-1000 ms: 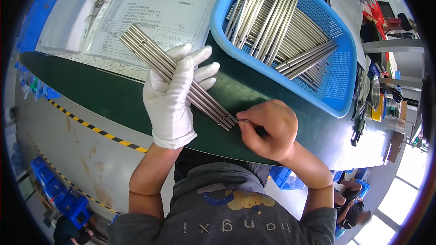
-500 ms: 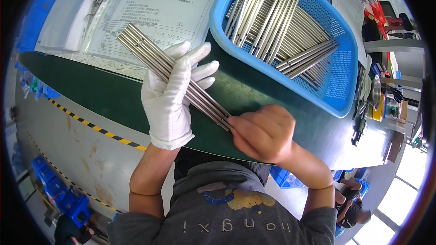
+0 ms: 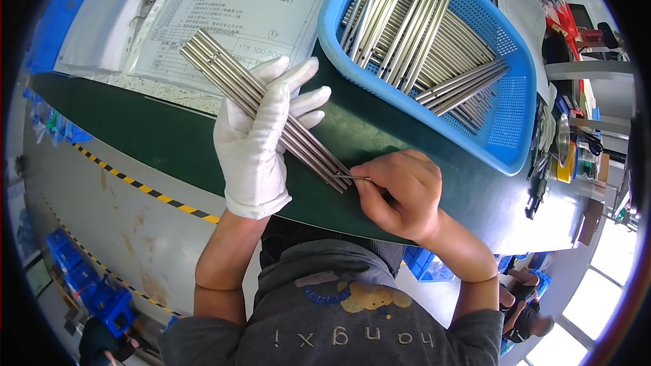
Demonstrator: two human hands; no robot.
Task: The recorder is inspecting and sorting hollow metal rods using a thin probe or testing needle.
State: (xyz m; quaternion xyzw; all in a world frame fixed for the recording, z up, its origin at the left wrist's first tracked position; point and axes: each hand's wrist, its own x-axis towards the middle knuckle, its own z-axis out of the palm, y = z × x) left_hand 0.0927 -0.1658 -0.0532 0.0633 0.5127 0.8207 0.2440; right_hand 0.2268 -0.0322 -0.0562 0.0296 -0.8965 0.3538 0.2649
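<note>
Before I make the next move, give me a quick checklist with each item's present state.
1. Bundle of slim silver metal tubes held in the white-gloved left hand: ok, thumb across it.
2. Thin grey metal rod pinched in the bare right hand: ok.
3. Rod's tip seated in a tube hole: cannot tell, too small.
4. Gloves on both hands: not ok, only the left.
5. Bundle apart from the light-blue perforated plastic basket: ok, a gap shows.
</note>
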